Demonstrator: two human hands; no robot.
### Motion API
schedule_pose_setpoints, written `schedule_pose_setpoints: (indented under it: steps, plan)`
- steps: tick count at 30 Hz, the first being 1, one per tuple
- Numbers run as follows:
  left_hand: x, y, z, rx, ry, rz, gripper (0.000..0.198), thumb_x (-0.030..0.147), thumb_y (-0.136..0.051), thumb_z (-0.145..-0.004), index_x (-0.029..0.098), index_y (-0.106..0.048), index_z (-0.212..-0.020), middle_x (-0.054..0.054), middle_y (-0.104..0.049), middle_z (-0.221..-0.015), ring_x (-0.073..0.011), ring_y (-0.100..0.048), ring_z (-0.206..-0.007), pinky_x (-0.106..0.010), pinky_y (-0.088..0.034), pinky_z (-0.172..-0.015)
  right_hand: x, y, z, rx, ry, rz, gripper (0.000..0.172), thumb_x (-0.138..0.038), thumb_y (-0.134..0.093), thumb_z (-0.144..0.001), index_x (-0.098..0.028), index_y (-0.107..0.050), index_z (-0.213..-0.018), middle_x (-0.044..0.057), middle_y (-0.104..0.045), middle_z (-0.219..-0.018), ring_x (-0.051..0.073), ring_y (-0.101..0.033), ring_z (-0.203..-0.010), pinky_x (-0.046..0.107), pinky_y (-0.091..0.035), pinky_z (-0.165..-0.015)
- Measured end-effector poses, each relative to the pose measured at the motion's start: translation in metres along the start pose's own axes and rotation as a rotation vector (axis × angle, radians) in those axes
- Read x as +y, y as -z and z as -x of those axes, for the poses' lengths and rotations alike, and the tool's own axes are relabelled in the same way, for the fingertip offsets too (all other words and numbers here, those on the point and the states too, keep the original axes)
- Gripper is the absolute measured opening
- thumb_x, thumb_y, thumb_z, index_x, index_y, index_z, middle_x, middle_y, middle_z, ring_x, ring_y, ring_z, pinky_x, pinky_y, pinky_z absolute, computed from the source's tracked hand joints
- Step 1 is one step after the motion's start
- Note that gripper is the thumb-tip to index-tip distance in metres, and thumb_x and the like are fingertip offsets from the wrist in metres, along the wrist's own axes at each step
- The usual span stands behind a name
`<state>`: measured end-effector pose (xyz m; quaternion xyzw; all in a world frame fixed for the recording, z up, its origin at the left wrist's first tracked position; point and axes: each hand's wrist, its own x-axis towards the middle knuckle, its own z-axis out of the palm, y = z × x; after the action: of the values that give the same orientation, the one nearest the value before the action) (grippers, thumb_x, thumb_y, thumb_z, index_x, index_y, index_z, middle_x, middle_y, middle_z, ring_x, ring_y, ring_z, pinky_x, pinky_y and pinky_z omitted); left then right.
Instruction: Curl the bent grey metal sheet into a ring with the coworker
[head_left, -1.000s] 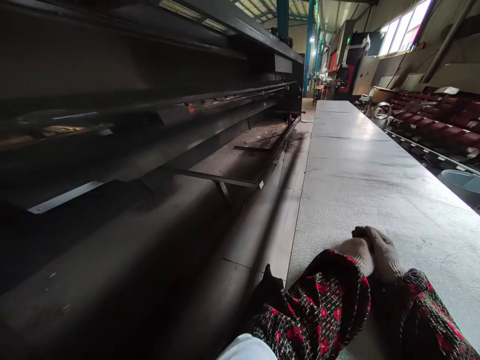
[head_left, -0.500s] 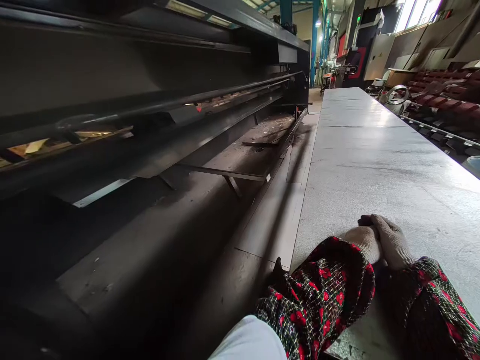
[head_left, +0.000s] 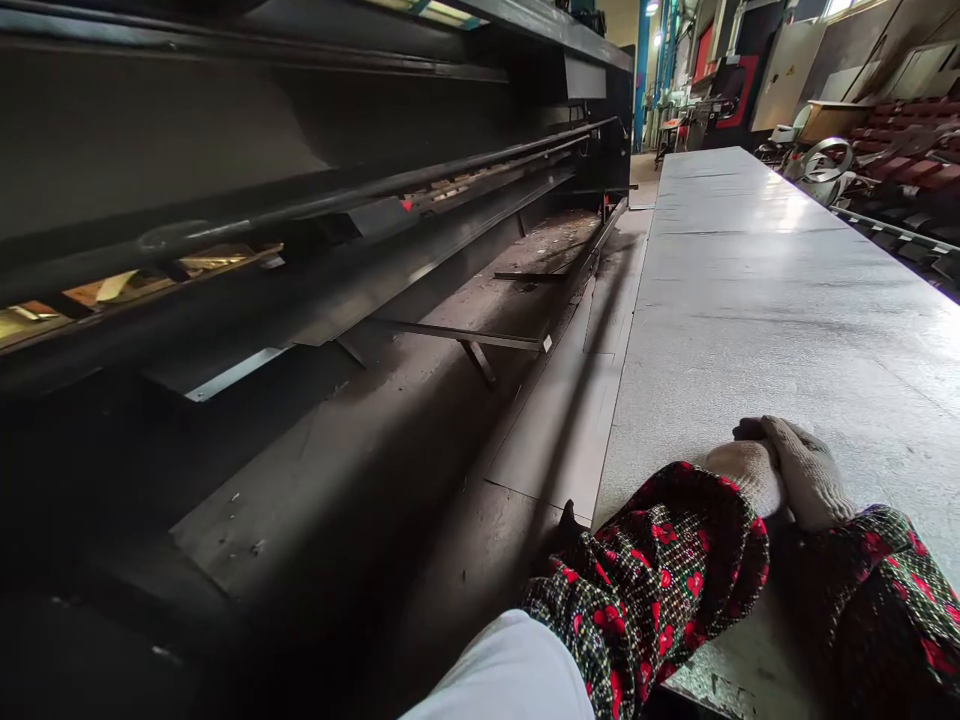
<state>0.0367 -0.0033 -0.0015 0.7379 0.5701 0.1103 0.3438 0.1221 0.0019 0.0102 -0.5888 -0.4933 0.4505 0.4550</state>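
Our two gloved hands lay together, our left hand (head_left: 742, 478) tucked beneath our right hand (head_left: 811, 472), whose fingers curled across toward the left. The hands touched with no gap between them, and the pale knit work gloves (head_left: 806, 470) hid most of the fingers, so we could not tell how tightly either hand was closed. Neither held a tool. They rested on the near part of a long gray sheet (head_left: 757, 300), its mottled surface much like galvanized steel, which lay flat and stretched away from us toward the far end of the workshop. Black oversleeves (head_left: 645, 590) printed with red flowers covered both forearms, and the left one nearly met the sheet's long edge. Just beside that sleeve sat a small black object (head_left: 568, 535), too shaded to identify, and a white fabric shape (head_left: 502, 675) filled the bottom of the view. Left of the sheet, a darker flat panel (head_left: 551, 430) lay in shadow, with a flat steel support arm (head_left: 465, 338) standing on a short strut beyond it. A long black machine (head_left: 300, 180) ran alongside, a round bar (head_left: 337, 200) spanning its front. Past the sheet's right edge we saw a steel ring (head_left: 825, 160) and stacked red padded material (head_left: 907, 165), and blue steel columns (head_left: 641, 70) rose at the far end.
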Motion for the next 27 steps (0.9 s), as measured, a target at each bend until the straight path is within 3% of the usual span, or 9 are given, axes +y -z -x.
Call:
schedule_pose_setpoints:
  steps: [6,16,27]
  plan:
    - [0.002,0.001,-0.001,-0.017,0.021,-0.028,0.04,0.036,-0.043,-0.079,0.026,-0.054,-0.116,-0.009,-0.064,-0.102,-0.0238,-0.058,-0.088,-0.035,-0.046,-0.07,0.004,0.001,-0.002,0.003,-0.026,-0.055,0.036,-0.045,-0.055,-0.075,-0.014,-0.069,-0.086,0.01,-0.07,-0.089,0.02,-0.063,-0.086,0.031,-0.047,-0.079]
    - [-0.004,-0.015,-0.015,0.049,-0.019,-0.111,0.039,0.037,-0.04,-0.081,0.024,-0.052,-0.115,-0.007,-0.063,-0.103,-0.0226,-0.058,-0.091,-0.034,-0.047,-0.075,-0.008,-0.001,0.003,0.001,-0.021,-0.07,0.03,-0.039,-0.055,-0.076,-0.014,-0.069,-0.082,0.01,-0.071,-0.087,0.019,-0.063,-0.085,0.029,-0.048,-0.078]
    - [0.001,-0.006,-0.009,0.055,-0.037,-0.126,0.038,0.035,-0.042,-0.079,0.023,-0.056,-0.111,-0.006,-0.065,-0.101,-0.0222,-0.06,-0.089,-0.032,-0.048,-0.072,0.014,0.002,-0.008,-0.02,0.008,-0.105,0.029,-0.044,-0.056,-0.074,-0.019,-0.069,-0.081,0.005,-0.072,-0.085,0.018,-0.064,-0.084,0.031,-0.049,-0.079]
